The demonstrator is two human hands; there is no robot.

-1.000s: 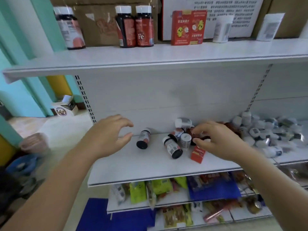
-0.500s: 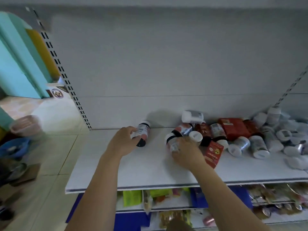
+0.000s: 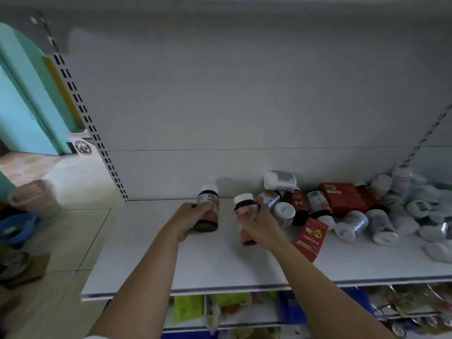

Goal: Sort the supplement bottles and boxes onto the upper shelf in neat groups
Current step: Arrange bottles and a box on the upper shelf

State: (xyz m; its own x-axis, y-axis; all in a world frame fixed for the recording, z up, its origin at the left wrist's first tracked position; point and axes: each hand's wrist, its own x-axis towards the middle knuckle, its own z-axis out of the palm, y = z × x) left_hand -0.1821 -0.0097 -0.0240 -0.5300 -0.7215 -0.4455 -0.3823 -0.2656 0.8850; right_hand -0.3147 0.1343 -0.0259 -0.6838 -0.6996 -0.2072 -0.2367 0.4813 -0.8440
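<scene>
My left hand (image 3: pixel 188 218) grips a dark bottle with a white cap and pink label (image 3: pixel 208 206), lifted off the white middle shelf (image 3: pixel 195 270). My right hand (image 3: pixel 260 223) grips a second dark bottle with a white cap (image 3: pixel 243 204) just to the right of it. Beyond my right hand lies a pile of supplement bottles (image 3: pixel 315 206), a flat red box (image 3: pixel 342 198) and a small red box (image 3: pixel 310 237) standing at the pile's front. The upper shelf is out of view.
Several white-capped bottles (image 3: pixel 401 209) are heaped at the shelf's right end. A slotted upright (image 3: pixel 80 113) marks the shelf's left edge. Below are shelves with packets (image 3: pixel 188 307). On the floor to the left are a pink basket (image 3: pixel 31 196) and a blue basin (image 3: pixel 14 228).
Both hands went from reaching over the shelf to closing on one bottle each and lifting them. The view dropped, so the upper shelf left the frame.
</scene>
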